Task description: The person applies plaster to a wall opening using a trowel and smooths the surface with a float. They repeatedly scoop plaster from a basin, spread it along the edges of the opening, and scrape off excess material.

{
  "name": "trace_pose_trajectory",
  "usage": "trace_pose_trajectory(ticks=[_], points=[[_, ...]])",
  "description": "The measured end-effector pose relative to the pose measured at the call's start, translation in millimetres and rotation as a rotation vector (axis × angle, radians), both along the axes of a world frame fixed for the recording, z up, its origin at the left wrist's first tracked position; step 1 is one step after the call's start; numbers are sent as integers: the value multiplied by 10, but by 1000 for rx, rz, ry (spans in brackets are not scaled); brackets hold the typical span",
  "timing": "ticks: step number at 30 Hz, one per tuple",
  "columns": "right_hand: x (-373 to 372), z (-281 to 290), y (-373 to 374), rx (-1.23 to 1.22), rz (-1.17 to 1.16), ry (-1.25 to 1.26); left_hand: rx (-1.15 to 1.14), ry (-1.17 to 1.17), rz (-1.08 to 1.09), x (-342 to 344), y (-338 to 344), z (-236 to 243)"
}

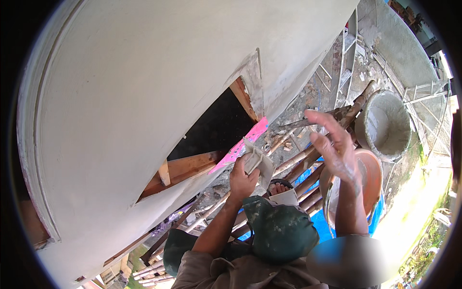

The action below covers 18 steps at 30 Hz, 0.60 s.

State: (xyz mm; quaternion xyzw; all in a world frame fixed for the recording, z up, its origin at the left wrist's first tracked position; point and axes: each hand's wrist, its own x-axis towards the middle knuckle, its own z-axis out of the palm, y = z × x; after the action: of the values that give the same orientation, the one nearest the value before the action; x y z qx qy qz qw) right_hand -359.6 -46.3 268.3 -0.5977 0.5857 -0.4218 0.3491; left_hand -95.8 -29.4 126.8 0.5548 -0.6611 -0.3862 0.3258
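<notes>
My left hand (244, 179) is closed round the handle of a pale, plaster-smeared float (262, 164), beside the lower right edge of an opening in the wall. Raised to the right, my right hand (339, 151) holds nothing, its fingers curved and apart. It is in front of the scaffold poles, near an orange tub. A pink speckled strip (245, 144) runs along the opening's edge, right by the float. The white plastered wall (144, 86) fills the left side. Its dark opening (216, 125) has wooden framing (192, 168) inside.
Round wooden poles (308, 164) form a scaffold under me, and a sandalled foot (279, 188) stands on it. At right are a mortar-coated grey bucket (385, 125), the orange tub (375, 176) and blue sheeting (322, 225). A ladder (347, 58) and rubble lie farther off.
</notes>
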Motion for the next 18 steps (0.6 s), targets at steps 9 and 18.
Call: trace_pose_trajectory(ticks=[9,18], points=[[330,-1037,276,244,69,-324,-232,215,-29,-551,-414,569],[276,-653,-121,-90,-46,-316,-402,263,30,-995,-940,796]])
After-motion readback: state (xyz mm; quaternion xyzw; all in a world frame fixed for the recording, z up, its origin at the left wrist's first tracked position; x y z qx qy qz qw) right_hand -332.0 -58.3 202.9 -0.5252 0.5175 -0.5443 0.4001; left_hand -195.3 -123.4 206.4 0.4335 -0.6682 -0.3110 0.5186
